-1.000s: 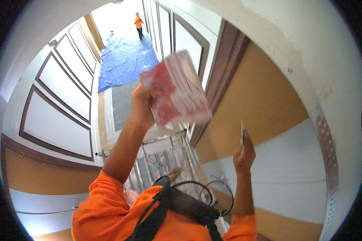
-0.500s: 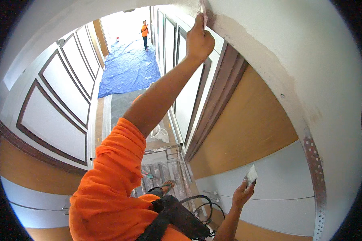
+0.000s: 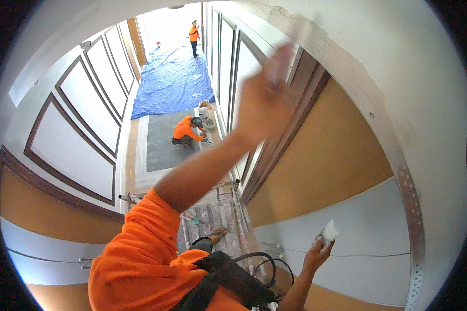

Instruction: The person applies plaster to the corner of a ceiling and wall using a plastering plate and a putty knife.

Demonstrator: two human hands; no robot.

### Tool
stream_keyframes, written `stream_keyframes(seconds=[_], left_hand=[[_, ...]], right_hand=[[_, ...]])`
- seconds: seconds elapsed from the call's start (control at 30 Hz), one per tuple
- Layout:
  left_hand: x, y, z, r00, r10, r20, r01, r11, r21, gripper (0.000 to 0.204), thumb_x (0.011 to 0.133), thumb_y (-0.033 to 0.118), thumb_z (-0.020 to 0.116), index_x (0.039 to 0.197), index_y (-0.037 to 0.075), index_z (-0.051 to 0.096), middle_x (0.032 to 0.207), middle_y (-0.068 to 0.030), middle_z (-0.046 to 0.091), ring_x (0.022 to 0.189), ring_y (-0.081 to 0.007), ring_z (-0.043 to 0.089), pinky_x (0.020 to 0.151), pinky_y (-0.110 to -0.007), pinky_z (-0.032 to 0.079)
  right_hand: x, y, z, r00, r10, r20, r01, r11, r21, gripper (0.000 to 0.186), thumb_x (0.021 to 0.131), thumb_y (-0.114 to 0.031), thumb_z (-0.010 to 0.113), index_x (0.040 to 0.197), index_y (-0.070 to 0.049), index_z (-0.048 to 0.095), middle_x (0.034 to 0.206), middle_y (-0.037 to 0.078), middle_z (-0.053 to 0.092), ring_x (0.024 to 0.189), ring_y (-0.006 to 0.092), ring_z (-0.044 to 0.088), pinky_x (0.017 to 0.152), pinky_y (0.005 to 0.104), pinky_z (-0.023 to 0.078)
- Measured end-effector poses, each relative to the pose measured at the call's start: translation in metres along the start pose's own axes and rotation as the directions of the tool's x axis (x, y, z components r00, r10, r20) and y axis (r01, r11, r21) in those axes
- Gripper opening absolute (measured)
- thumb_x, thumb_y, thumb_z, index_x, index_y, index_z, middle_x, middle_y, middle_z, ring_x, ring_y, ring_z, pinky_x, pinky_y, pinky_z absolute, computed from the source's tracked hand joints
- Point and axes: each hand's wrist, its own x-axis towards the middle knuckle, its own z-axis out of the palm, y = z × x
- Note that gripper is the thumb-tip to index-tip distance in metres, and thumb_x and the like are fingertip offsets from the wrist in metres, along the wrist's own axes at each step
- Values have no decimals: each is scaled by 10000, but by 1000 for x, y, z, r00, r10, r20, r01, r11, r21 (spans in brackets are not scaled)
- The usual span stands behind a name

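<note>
My left hand is raised in front of the wall, smeared by motion. Its fingers are closed round a putty knife, whose blade is blurred and seems clear of the wall. Beside it runs the curved edge of an arched wall, with a damp-looking, beige patch of filler along it. Lower right, my right hand grips a second putty knife with whitish paste on its blade, held up in front of grey-white panelling. Its handle is mostly hidden by the fingers.
I stand on a scaffold platform high above the floor. Below, a co-worker in orange crouches by buckets; another person stands farther off near a blue tarp. A perforated metal corner strip edges the arch.
My left hand has come down and away from the wall with its putty knife. The crouching co-worker, earlier hidden behind my arm, now shows. My right hand has barely moved.
</note>
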Motion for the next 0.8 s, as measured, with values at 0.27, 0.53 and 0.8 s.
stream_keyframes(seconds=[0.27,0.53,0.8], left_hand=[[144,-179,-60,909,-413,-61,330,801,-500,295,774,70,475,1046,-31,529,896,-110,582,752,-178,583,599,-323,499],[190,-215,-49,950,-303,79,313,921,-233,460,788,363,640,1006,-30,541,870,-101,597,712,-177,585,626,-312,502],[200,-202,-52,930,-361,62,364,931,-37,461,776,342,629,1008,-50,553,845,-132,619,722,-200,611,644,-310,505]], right_hand=[[11,12,18,1000,0,18,-1,998,62,455,850,-150,477,1238,68,378,1139,221,519,1009,307,535,864,368,422],[16,-1,30,990,141,27,-142,989,50,475,840,-92,461,1271,63,338,1192,211,480,1059,306,500,916,368,383],[16,10,21,995,96,9,-96,995,27,482,838,-81,472,1281,49,334,1196,214,477,1049,304,506,903,364,391]])
